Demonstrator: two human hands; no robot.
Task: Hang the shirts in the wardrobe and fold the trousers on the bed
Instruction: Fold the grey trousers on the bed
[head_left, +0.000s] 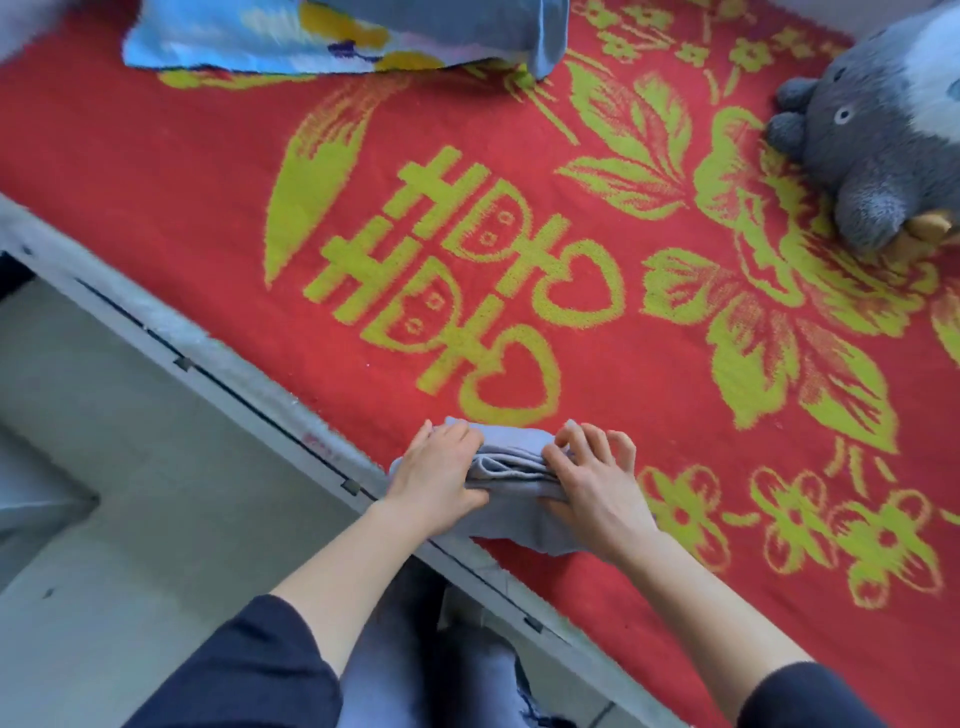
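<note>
Nearest the camera, dark, smooth sleeves (249, 670) are pushed up above the forearms, and between them hang legs in faded blue jeans (441, 675) with a frayed tear. The bare forearms reach to the near edge of the bed, where the folded trousers (511, 462) lie as a small, soft bundle of pale grey-blue cloth, its stacked layers showing as rounded ridges between the hands. The left hand (436, 470) clasps the bundle's left end, fingers draped over the top and thumb against the near side. The right hand (592, 480) grips the right end with bent fingers, the fingertips nipping the upper fold and the thumb tucked under the lower layers. A loose flap of the same cloth spreads flat toward the person, touching the grey bed rail (249, 384), a straight hard edge with a dark seam and small square clips. Left of it is a dull grey floor (130, 467). The bed is covered by a fuzzy red woven blanket (649, 171) patterned in yellow-green with hearts, leaves and flowers. Farther off at the right lies a grey plush toy (872, 145), shaggy and rounded, with a white belly. At the far edge sits a pillow (311, 36) in smooth blue printed cloth with yellow patches.
</note>
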